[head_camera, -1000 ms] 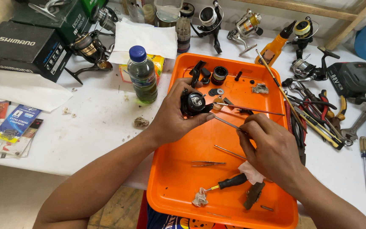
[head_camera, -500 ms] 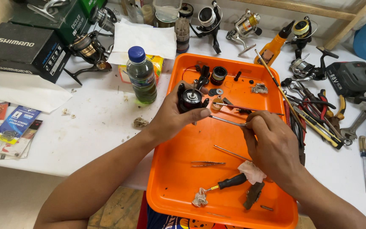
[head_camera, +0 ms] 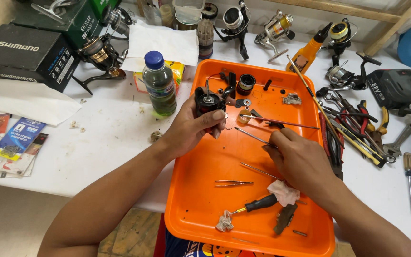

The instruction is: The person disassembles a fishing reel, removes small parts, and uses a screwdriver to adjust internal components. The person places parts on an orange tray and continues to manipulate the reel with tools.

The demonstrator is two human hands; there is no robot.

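Left hand (head_camera: 193, 131) grips a black round metal reel body (head_camera: 209, 102) firmly at its fingertips. Right hand (head_camera: 300, 159) pinches a thin metal pick (head_camera: 253, 137), tip just right of the reel body.

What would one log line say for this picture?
left hand: holds reel body | right hand: holds thin rod | over orange tray | screwdriver, tweezers lie in tray

Bright even light, soft shadows, sharp w/ slight edge distortion.
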